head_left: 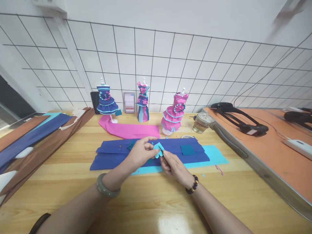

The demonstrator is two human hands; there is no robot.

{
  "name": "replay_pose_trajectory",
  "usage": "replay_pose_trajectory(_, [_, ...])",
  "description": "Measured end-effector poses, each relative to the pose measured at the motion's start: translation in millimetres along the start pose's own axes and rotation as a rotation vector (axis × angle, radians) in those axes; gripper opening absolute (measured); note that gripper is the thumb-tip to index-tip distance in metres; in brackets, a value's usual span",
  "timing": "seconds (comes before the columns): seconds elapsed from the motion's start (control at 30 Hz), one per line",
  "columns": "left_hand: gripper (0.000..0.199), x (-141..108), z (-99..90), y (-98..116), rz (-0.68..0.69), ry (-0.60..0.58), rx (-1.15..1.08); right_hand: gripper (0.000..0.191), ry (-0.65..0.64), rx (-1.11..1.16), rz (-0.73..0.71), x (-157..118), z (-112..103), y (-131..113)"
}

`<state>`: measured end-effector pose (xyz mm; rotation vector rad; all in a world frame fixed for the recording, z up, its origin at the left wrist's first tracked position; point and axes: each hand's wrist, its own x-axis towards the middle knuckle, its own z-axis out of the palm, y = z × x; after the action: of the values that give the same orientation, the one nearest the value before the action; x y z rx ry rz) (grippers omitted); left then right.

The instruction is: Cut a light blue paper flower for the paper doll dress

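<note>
Over the layered dark blue paper (109, 160), my left hand (142, 151) pinches a small light blue paper piece (158, 146) with lobed edges. My right hand (174, 165) is closed around a slim dark tool, perhaps small scissors (162, 150), whose tip lies against the same piece. The handle is mostly hidden by my fingers. A teal square (187, 149) rests on the dark blue paper to the right of my hands. Light blue paper (214, 155) sticks out from beneath the dark blue layers.
Three small dress forms in paper dresses (107, 105) (143, 104) (174, 112) stand at the back. Pink paper (131, 130) lies before them. A glass jar (202, 123) is at back right, beside an orange surface (275, 152) with black devices. Brown and blue strips (31, 136) lie left.
</note>
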<state>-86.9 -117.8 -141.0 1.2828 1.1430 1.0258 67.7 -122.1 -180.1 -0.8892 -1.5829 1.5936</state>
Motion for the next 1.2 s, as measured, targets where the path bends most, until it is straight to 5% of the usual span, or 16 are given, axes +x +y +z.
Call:
replay_pose_trajectory(0.83, [0.056,0,0.6,-7,0.015,-0.026,-0.085,0.042,0.004,-0.004,0.003,0,-1,3])
replay_pose_trajectory(1.2, [0.058,-1,4.8,-11,-0.094,-0.021,-0.220,0.041,0.053,-0.015,0.000,0,0,1])
